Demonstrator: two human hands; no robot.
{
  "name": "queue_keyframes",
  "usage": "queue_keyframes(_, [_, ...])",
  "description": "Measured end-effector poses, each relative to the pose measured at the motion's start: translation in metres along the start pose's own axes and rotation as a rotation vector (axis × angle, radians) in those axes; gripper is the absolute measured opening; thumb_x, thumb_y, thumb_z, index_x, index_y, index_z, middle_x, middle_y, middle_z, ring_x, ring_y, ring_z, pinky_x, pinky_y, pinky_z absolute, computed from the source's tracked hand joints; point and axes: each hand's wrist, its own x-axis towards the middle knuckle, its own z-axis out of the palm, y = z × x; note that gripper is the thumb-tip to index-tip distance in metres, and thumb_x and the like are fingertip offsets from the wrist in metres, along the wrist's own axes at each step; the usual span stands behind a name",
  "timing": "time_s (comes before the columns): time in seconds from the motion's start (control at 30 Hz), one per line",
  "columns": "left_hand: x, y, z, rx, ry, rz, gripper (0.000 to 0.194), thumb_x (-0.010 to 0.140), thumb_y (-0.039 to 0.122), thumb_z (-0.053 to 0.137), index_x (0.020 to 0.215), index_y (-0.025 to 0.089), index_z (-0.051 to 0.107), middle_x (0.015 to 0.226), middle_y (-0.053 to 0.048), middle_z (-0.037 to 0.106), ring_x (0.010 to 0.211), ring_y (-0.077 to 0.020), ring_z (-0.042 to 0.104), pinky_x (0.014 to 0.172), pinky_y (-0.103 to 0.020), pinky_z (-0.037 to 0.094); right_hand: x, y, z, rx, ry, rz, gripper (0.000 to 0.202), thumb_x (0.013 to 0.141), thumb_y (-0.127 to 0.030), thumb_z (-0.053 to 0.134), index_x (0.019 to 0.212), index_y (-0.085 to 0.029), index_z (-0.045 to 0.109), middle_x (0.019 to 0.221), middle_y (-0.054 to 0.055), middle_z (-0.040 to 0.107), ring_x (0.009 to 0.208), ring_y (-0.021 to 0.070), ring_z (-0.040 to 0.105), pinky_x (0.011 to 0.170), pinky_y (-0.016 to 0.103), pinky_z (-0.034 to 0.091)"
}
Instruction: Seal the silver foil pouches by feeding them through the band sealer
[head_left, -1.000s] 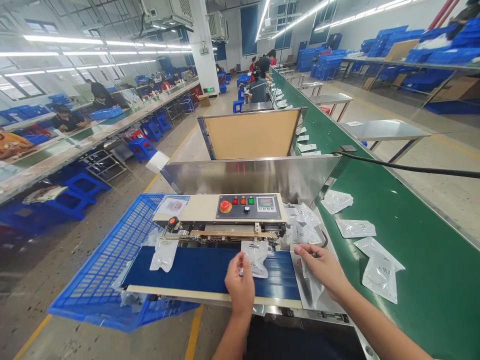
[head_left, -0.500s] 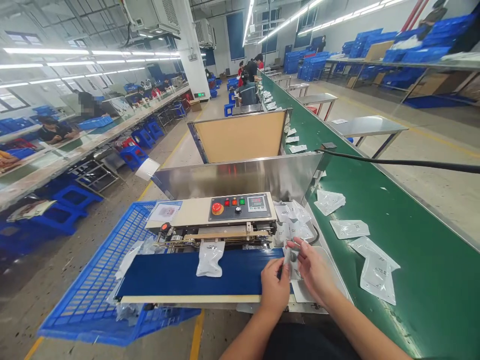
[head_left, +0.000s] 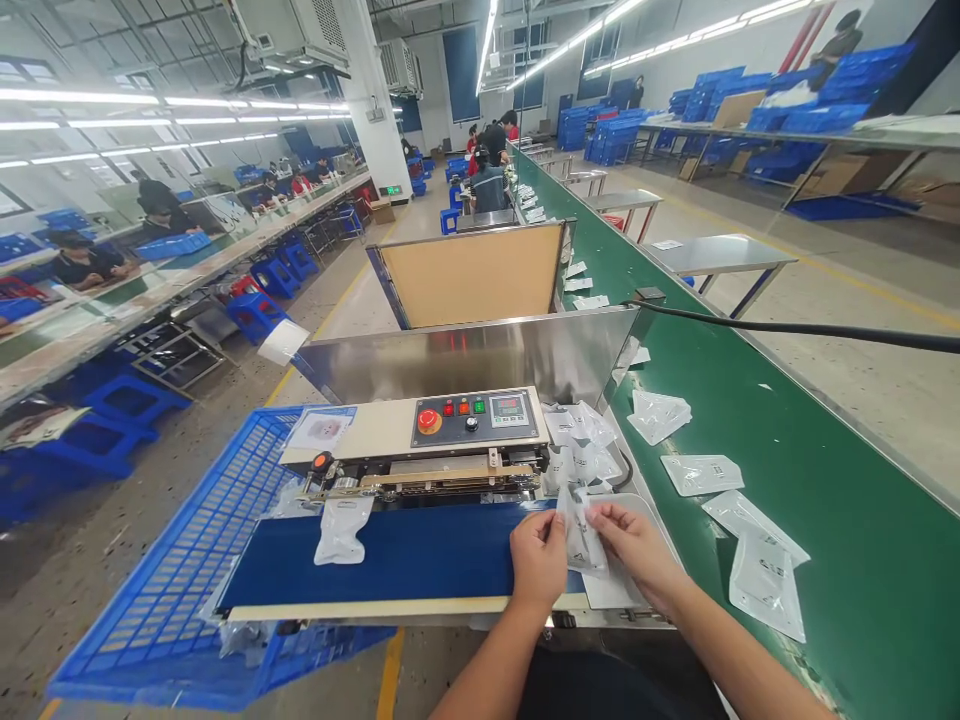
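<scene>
A white plastic pouch (head_left: 583,540) hangs between my two hands at the right end of the blue conveyor belt (head_left: 442,555). My left hand (head_left: 538,560) pinches its left edge, and my right hand (head_left: 634,545) pinches its upper right side. Another pouch (head_left: 344,530) is held by its top edge in the band sealing machine (head_left: 420,430), its body lying over the left part of the blue belt. Behind my hands, several pouches (head_left: 581,435) are heaped beside the machine's right end.
A blue plastic basket (head_left: 150,600) with pouches in it stands under the belt's left end. To the right runs a long green conveyor (head_left: 847,540) carrying loose pouches (head_left: 765,580). A steel panel (head_left: 465,355) rises behind the machine, and a black cable (head_left: 795,325) crosses the green conveyor.
The pouch in the sealing machine has travelled left. My right hand's fingers have closed on the near pouch, which now hangs more fully in view between both hands.
</scene>
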Motion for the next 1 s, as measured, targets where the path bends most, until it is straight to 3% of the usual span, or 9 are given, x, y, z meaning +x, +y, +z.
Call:
queue_keyframes(0.13, [0.021, -0.010, 0.002, -0.109, 0.143, -0.264, 0.037, 0.073, 0.051, 0.085, 0.066, 0.016, 0.081, 0.056, -0.002, 0.066, 0.061, -0.0208, 0.063, 0.059, -0.028, 0.047, 0.025, -0.003, -0.010, 0.007, 0.130, 0.106, 0.046, 0.062, -0.053, 0.100, 0.072, -0.019, 0.072, 0.061, -0.001, 0.063, 0.055, 0.0120, 0.056, 0.053, 0.024, 0.052])
queue_keyframes(0.23, [0.034, -0.014, -0.007, -0.169, 0.205, -0.315, 0.041, 0.067, 0.054, 0.086, 0.069, 0.013, 0.082, 0.056, -0.004, 0.067, 0.057, -0.0197, 0.062, 0.057, -0.029, 0.046, 0.044, -0.009, 0.006, -0.022, 0.127, 0.171, 0.035, 0.067, -0.041, 0.098, 0.072, -0.019, 0.071, 0.063, 0.000, 0.064, 0.055, 0.0109, 0.057, 0.053, 0.022, 0.053])
queue_keyframes(0.4, [0.044, -0.014, -0.046, -0.255, 0.271, -0.332, 0.053, 0.060, 0.059, 0.091, 0.081, 0.011, 0.084, 0.070, -0.010, 0.076, 0.064, -0.0227, 0.070, 0.063, -0.033, 0.054, 0.051, -0.015, 0.054, -0.045, 0.014, 0.186, 0.034, 0.068, -0.042, 0.098, 0.078, -0.018, 0.076, 0.071, 0.004, 0.073, 0.063, 0.0130, 0.066, 0.063, 0.024, 0.059])
queue_keyframes(0.5, [0.040, -0.013, -0.075, -0.266, 0.281, -0.335, 0.055, 0.062, 0.056, 0.093, 0.094, 0.012, 0.084, 0.081, -0.011, 0.080, 0.073, -0.0241, 0.075, 0.072, -0.035, 0.060, 0.031, -0.007, 0.042, -0.074, -0.008, 0.098, 0.046, 0.070, -0.057, 0.094, 0.087, -0.018, 0.079, 0.073, 0.005, 0.075, 0.066, 0.0159, 0.067, 0.062, 0.026, 0.057])
queue_keyframes(0.63, [0.023, -0.015, -0.115, -0.135, 0.535, -0.230, 0.050, 0.073, 0.044, 0.092, 0.114, 0.017, 0.082, 0.107, -0.013, 0.084, 0.093, -0.0263, 0.080, 0.086, -0.037, 0.063, -0.025, 0.027, -0.060, -0.314, 0.205, -0.044, 0.059, 0.081, -0.078, 0.072, 0.090, -0.020, 0.080, 0.069, 0.005, 0.073, 0.065, 0.0218, 0.066, 0.066, 0.034, 0.056])
queue_keyframes(0.77, [0.008, -0.011, -0.138, 0.129, 0.650, -0.026, 0.055, 0.087, 0.051, 0.081, 0.132, 0.020, 0.078, 0.119, -0.011, 0.081, 0.099, -0.0263, 0.079, 0.088, -0.037, 0.065, -0.105, 0.086, -0.210, -0.531, 0.964, 0.294, 0.081, 0.077, -0.076, 0.071, 0.130, -0.015, 0.076, 0.109, 0.025, 0.079, 0.110, 0.0478, 0.073, 0.093, 0.059, 0.057])
queue_keyframes(0.87, [0.003, 0.002, -0.123, 0.156, 0.579, 0.031, 0.050, 0.090, 0.052, 0.077, 0.125, 0.016, 0.080, 0.108, -0.009, 0.081, 0.084, -0.0220, 0.077, 0.078, -0.034, 0.065, -0.155, 0.134, -0.296, -0.421, 1.550, 0.707, 0.130, 0.061, -0.074, 0.087, 0.166, -0.010, 0.045, 0.159, 0.046, 0.043, 0.150, 0.0613, 0.044, 0.109, 0.073, 0.044])
queue_keyframes(0.93, [0.004, 0.015, -0.102, 0.109, 0.500, 0.060, 0.048, 0.090, 0.051, 0.076, 0.122, 0.015, 0.081, 0.105, -0.008, 0.080, 0.079, -0.0194, 0.075, 0.071, -0.031, 0.063, -0.180, 0.161, -0.328, -0.264, 1.672, 0.836, 0.144, 0.056, -0.077, 0.089, 0.174, -0.017, 0.031, 0.169, 0.046, 0.025, 0.158, 0.0614, 0.030, 0.107, 0.079, 0.040])
queue_keyframes(1.0, [0.007, 0.029, -0.078, 0.048, 0.447, 0.089, 0.047, 0.090, 0.050, 0.077, 0.121, 0.015, 0.080, 0.107, -0.007, 0.079, 0.078, -0.0180, 0.075, 0.068, -0.029, 0.062, -0.202, 0.182, -0.341, -0.308, 1.569, 0.781, 0.138, 0.059, -0.082, 0.082, 0.173, -0.022, 0.032, 0.167, 0.048, 0.026, 0.153, 0.0654, 0.035, 0.099, 0.084, 0.042])
